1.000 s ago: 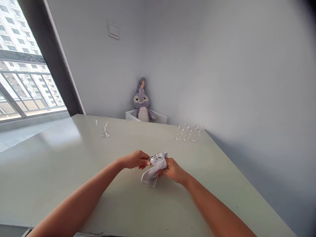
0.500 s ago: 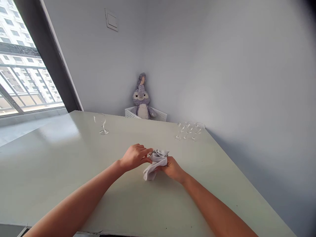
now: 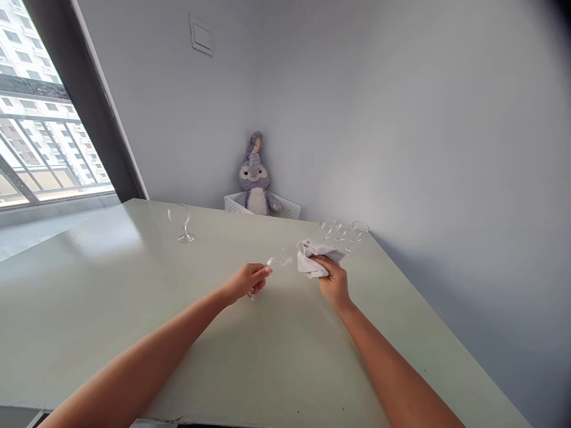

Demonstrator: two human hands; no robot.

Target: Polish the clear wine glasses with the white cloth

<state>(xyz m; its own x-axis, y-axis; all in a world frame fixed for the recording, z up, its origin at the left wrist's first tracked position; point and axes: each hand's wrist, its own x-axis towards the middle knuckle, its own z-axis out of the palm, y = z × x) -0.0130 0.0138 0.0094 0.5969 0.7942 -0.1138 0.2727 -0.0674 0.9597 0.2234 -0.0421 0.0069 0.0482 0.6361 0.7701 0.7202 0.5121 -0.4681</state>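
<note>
My left hand [image 3: 248, 280] is closed round the stem of a clear wine glass [image 3: 277, 262], holding it tilted above the pale green table [image 3: 134, 297]. My right hand [image 3: 332, 278] grips a crumpled grey cloth [image 3: 313, 257], lifted off to the right of the glass and apart from it. Three more clear glasses [image 3: 342, 233] stand in a cluster just beyond the cloth near the table's far right edge.
A single wine glass [image 3: 181, 221] stands upright at the far left of the table. Behind the table's far edge a grey plush rabbit [image 3: 255, 177] sits in a white perforated basket [image 3: 289, 208] against the wall. A window is at left.
The cloth was wrapped on the glass between both hands. My right hand has pulled the cloth away up and to the right, leaving the glass bare in my left hand.
</note>
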